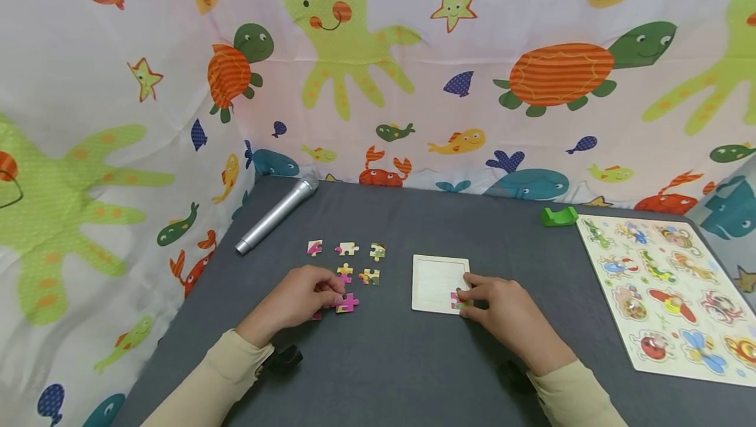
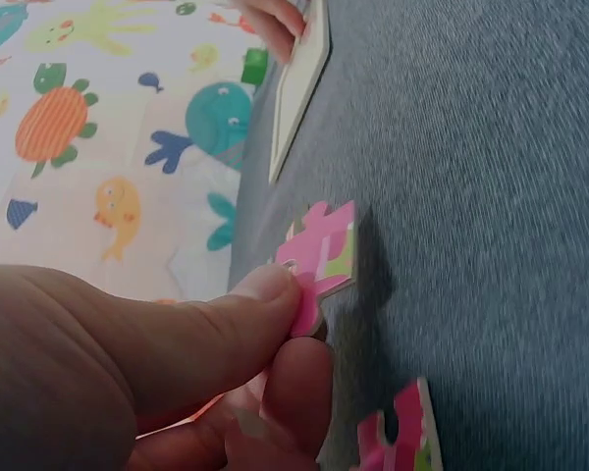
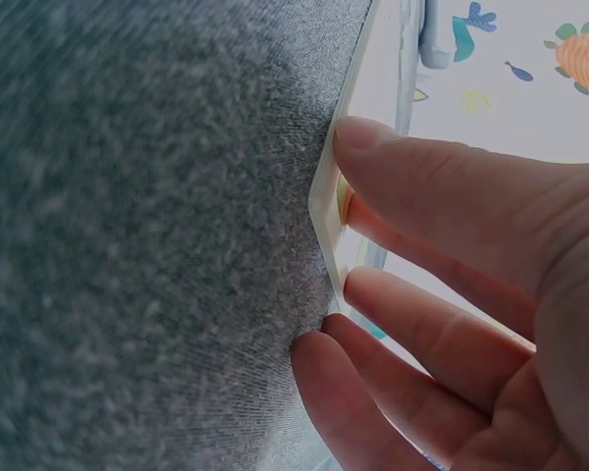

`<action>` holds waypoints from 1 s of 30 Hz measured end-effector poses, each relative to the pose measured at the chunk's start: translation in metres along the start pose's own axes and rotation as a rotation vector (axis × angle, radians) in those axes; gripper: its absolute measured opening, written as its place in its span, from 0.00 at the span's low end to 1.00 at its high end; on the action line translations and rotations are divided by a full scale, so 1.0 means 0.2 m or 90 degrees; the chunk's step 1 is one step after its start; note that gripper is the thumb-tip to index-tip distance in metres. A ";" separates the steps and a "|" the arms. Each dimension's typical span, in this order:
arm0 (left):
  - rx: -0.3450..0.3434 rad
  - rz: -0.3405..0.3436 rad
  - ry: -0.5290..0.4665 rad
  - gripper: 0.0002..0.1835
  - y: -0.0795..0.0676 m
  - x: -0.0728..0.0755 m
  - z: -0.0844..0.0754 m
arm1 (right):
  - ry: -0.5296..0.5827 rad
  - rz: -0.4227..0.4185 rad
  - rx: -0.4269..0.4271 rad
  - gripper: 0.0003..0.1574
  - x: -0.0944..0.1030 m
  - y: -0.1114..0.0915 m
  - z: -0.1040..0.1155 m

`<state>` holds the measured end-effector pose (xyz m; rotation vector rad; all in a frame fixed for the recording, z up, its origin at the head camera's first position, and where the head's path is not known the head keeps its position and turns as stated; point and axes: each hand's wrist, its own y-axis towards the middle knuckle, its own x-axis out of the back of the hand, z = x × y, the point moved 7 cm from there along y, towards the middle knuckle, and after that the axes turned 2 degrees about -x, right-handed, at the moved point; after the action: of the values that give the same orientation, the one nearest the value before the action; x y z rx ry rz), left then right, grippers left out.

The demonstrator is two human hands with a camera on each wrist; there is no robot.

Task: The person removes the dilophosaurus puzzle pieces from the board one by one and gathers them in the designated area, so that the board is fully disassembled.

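My left hand [image 1: 304, 296] pinches a pink jigsaw piece [image 2: 319, 255] between thumb and fingers, held close over the table. Another pink piece [image 2: 402, 432] lies near that hand, partly hidden under it in the head view. Several more jigsaw pieces, such as a yellow one [image 1: 347, 249], lie spread beyond the left hand. The right hand [image 1: 502, 305] rests at the right edge of a square wooden puzzle tray [image 1: 434, 276]. Its thumb touches the rim by the near corner, and a finger touches a pink and green piece [image 1: 456, 300] in that corner.
A silver microphone [image 1: 277, 214] lies at the back left of the grey table [image 1: 378, 374]. To the right is a wooden board with pictures of small animals [image 1: 640, 342], with a green block [image 1: 559, 217] beside its far corner. A printed sea-animal cloth [image 1: 413, 151] hangs behind.
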<state>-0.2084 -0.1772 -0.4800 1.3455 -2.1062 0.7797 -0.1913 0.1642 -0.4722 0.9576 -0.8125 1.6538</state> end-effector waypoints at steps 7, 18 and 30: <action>0.023 0.008 0.016 0.02 -0.02 0.03 0.02 | 0.005 0.004 -0.006 0.20 0.00 0.00 0.00; 0.040 -0.005 0.046 0.02 -0.01 0.01 -0.01 | 0.005 0.006 -0.011 0.20 0.00 0.00 0.00; -0.041 -0.012 0.069 0.03 0.08 -0.09 -0.25 | 0.004 0.007 -0.009 0.20 0.00 0.01 -0.01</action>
<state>-0.2107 -0.1262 -0.4600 1.2593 -2.0134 0.7535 -0.1933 0.1645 -0.4729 0.9400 -0.8249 1.6577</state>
